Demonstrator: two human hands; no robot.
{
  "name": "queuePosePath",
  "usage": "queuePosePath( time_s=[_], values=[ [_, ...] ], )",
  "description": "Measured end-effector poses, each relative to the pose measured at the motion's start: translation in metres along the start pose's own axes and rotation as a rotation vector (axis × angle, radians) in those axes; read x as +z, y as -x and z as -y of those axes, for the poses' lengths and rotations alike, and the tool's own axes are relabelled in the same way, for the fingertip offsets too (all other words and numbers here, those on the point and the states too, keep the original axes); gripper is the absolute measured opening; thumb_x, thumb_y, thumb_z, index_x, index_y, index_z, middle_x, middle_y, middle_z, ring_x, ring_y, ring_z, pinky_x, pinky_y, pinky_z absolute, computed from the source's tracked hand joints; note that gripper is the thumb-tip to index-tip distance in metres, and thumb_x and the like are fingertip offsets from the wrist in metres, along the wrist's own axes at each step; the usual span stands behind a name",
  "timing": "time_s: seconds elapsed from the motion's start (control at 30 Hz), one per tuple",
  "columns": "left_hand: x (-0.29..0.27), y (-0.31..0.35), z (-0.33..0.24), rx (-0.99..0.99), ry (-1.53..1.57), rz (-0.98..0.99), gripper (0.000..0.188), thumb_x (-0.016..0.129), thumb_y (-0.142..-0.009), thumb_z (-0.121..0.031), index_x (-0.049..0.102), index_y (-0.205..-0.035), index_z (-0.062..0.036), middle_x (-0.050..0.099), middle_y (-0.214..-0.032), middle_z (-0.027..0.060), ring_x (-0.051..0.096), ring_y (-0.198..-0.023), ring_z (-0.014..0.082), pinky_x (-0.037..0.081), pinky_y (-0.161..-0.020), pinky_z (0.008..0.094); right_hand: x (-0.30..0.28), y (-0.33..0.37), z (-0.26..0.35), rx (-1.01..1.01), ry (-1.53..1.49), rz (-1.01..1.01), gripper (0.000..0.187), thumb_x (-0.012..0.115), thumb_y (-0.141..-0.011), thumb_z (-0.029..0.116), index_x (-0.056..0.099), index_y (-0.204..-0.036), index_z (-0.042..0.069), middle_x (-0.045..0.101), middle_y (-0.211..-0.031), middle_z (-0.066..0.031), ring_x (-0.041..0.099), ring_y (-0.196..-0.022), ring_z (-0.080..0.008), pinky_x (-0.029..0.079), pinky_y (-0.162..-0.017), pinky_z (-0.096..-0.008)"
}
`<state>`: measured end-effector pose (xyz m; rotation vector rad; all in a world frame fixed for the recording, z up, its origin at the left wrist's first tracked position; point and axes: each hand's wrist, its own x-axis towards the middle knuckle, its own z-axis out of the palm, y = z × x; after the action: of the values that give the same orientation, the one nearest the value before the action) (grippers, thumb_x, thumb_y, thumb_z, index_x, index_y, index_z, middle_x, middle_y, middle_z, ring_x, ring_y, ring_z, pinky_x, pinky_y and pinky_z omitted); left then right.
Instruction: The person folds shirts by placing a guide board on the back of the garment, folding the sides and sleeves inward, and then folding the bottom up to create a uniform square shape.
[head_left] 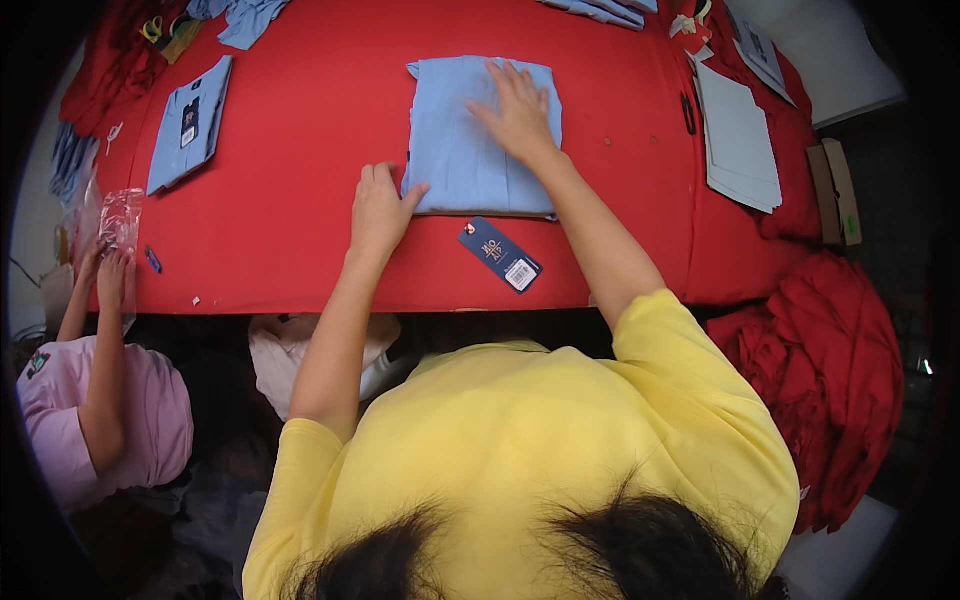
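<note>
A light blue garment (450, 130), folded into a neat rectangle, lies in front of me on a red-covered table (320, 90). My right hand (525, 120) rests on its upper right part with the fingers spread, slightly blurred. Beside the lower left edge is my left hand (382, 212), palm down on the red cloth, its thumb reaching the garment's edge. Neither hand grips anything. Just below the garment's near edge lies a dark blue hang tag (502, 256) with a white label on it.
At left lies another folded blue garment (190, 125) with a dark tag. A co-worker's hands (108, 275) hold a clear plastic bag (122, 215). Grey-white card sheets (738, 135) are stacked at right, near a black clip-like object (688, 113). Red cloth (825, 380) hangs bunched at lower right.
</note>
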<state>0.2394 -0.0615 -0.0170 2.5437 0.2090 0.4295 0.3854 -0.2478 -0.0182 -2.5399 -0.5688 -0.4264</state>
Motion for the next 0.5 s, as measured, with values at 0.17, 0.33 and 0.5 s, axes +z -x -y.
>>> queuePosePath(
  time_s=[0.17,0.33,0.5],
  values=[
    [-0.008,-0.002,-0.006,-0.118,0.008,0.264,0.036,0.075,-0.079,-0.021,0.053,-0.096,0.0006,0.06,-0.089,0.014,0.06,-0.079,0.0266,0.047,-0.068,0.0387,-0.081,0.127,-0.016,-0.057,-0.033,0.265,0.055,0.066,-0.083,0.033,0.053,-0.132,0.012,0.043,-0.142,-0.0124,0.03,-0.136,-0.0363,0.028,-0.107,-0.0517],
    [-0.025,-0.027,-0.034,-0.307,0.573,0.412,0.038,0.072,-0.08,-0.01,0.048,-0.109,-0.0019,0.059,-0.095,0.0159,0.061,-0.081,0.0189,0.049,-0.062,0.0326,-0.085,0.165,-0.02,-0.209,-0.037,0.095,0.043,0.061,-0.086,0.011,0.055,-0.128,0.01,0.049,-0.136,-0.0113,0.041,-0.128,-0.0368,0.039,-0.101,-0.0471],
    [-0.048,-0.051,-0.072,-0.307,0.868,0.345,0.06,0.07,-0.081,-0.003,0.039,-0.132,-0.0044,0.047,-0.126,0.0187,0.061,-0.095,0.0203,0.052,-0.069,0.0287,-0.1,0.148,-0.035,-0.294,-0.051,-0.058,0.037,0.062,-0.079,-0.006,0.063,-0.115,0.006,0.062,-0.115,-0.0139,0.059,-0.107,-0.0324,0.051,-0.091,-0.0384]
  ],
)
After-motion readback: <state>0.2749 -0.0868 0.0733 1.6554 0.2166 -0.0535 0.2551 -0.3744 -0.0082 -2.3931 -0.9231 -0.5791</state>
